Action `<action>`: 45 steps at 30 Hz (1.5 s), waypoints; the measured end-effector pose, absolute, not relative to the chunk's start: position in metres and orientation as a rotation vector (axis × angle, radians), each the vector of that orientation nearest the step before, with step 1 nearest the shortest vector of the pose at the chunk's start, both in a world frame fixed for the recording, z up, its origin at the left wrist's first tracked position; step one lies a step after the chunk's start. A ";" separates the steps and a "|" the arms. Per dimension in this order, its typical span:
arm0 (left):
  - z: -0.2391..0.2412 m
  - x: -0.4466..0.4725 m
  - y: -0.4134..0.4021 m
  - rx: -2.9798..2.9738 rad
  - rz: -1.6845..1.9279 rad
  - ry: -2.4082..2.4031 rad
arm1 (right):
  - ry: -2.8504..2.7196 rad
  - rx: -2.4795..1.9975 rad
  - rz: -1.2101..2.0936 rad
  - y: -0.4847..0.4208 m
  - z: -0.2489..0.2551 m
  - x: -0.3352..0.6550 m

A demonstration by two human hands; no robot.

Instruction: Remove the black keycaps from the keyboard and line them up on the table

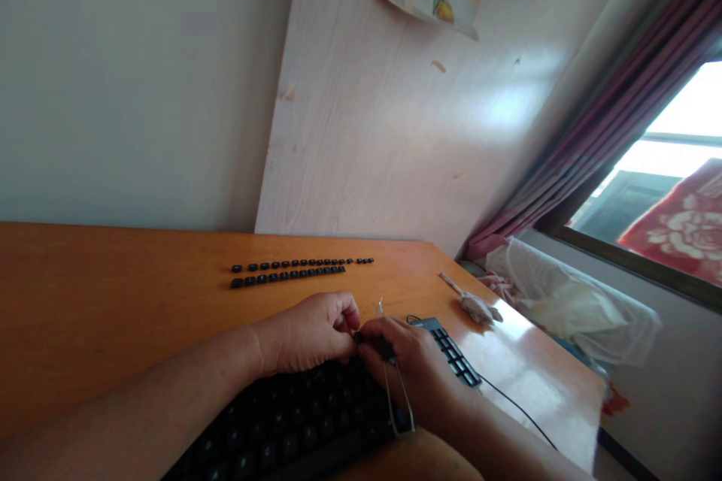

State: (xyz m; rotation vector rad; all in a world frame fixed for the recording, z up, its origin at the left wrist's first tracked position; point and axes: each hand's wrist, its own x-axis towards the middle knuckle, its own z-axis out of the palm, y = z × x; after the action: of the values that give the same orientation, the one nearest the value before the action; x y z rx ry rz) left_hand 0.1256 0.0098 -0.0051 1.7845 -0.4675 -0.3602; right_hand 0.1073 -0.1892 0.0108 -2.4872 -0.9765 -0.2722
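Observation:
My right hand (409,361) is closed around a keycap puller (401,398), whose dark handle lies in the fingers. Thin wire loops stick out of the handle at both ends. Thumb and fingers of my left hand (327,327) pinch together at a small black keycap (358,337), right against the right hand's fingertips. Below both hands a black keyboard (287,421) sits at a tilt. Its number pad section (451,353) shows past the right hand, with several keys there looking bare of caps. The wrists and hands hide the keyboard's upper rows.
Two rows of loose black keycaps (298,273) are lined up on the orange wooden table (141,301). A greyish cloth bundle (477,308) lies to the right, near the table's edge. A black cable (519,407) runs from the keyboard. Beyond the edge is white covered bedding (575,301).

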 end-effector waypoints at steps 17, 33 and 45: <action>0.008 0.136 0.031 1.858 -0.195 -0.261 | -0.931 -2.699 -0.443 -0.191 0.026 0.200; -0.012 0.151 0.054 2.102 -0.235 -0.192 | -0.979 -3.077 -0.222 -0.163 0.007 0.292; -0.016 0.152 0.054 2.108 -0.226 -0.199 | -1.079 -3.146 -0.183 -0.154 0.009 0.302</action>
State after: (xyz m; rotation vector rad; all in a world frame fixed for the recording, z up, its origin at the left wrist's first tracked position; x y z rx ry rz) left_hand 0.1521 0.0542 -0.0156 2.1078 -0.1992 -0.2262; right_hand 0.3022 -0.1539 0.0086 -3.1463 -1.0786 -0.1831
